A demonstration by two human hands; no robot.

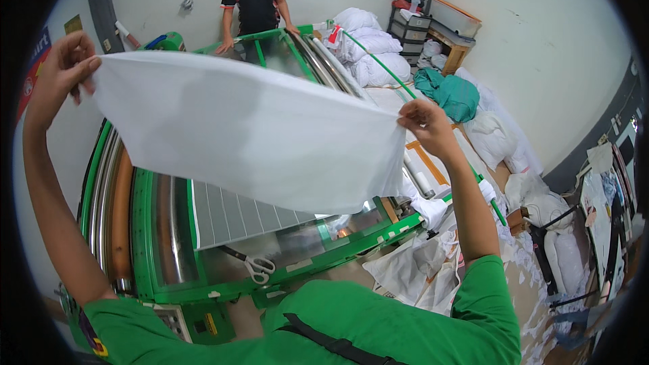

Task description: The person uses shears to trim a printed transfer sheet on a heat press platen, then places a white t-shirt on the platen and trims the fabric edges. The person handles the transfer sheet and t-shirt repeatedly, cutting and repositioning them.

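A white cloth (263,128) hangs stretched in the air between my raised hands. My left hand (65,71) pinches its upper left corner, and my right hand (427,125) pinches the upper right corner. Below the cloth lies a grey sheet with pale lines (230,213), partly hidden by it, on a green-framed roller machine (318,267). Scissors with white handles (257,270) rest near the machine's front edge, their blades pointing left.
Across the machine a person in a black shirt (253,0) stands with both hands on its frame. White bundles (368,47) and a green bundle (449,94) lie at the back right. White fabric scraps (433,263) lie beside the machine. Metal rollers (108,196) run along its left.
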